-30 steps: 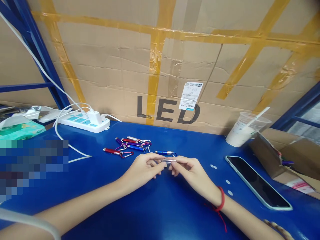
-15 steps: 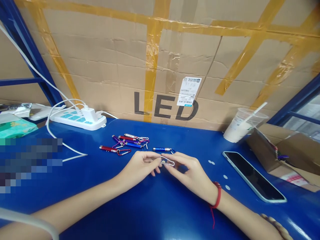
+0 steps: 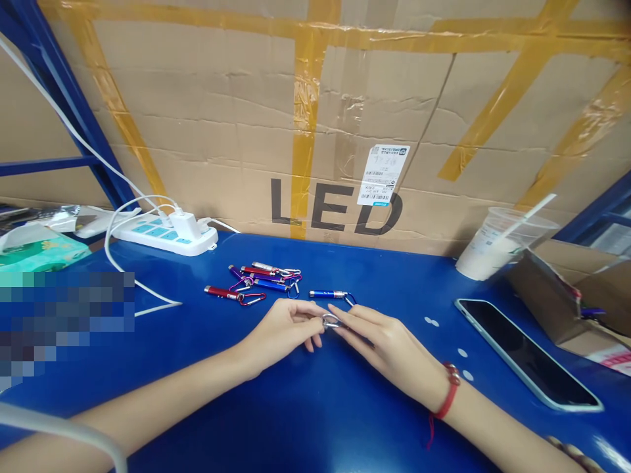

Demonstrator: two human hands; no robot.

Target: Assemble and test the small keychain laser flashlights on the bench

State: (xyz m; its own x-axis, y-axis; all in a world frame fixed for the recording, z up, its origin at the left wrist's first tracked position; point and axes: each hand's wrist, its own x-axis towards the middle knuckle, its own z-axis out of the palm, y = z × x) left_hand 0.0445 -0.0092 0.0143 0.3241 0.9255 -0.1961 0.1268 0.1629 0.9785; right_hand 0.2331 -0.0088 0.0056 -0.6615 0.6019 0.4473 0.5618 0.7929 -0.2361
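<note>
My left hand (image 3: 290,325) pinches a small silver carabiner (image 3: 331,320) between thumb and forefinger. Whatever else lies inside its curled fingers is hidden. From the other side, my right hand (image 3: 377,332) has its fingertips closed on the same carabiner, covering part of the loop. Just beyond the fingers lies a blue pen-shaped keychain light (image 3: 325,294) with its own blue carabiner (image 3: 350,299). Farther left sits a loose pile of similar lights, among them a red keychain light (image 3: 221,292), a blue light (image 3: 270,284) and a purple carabiner (image 3: 241,284).
A white power strip (image 3: 197,246) with cables stands at the back left. To the right are a phone (image 3: 527,355), a plastic cup with a straw (image 3: 486,249) and an open cardboard box (image 3: 547,302). A large carton (image 3: 221,151) walls off the back. A pale cable (image 3: 64,427) crosses my left forearm.
The carabiner has turned between my fingers, and less of its loop shows. My right hand's fingers have straightened and come closer over it. The whole view has shifted slightly.
</note>
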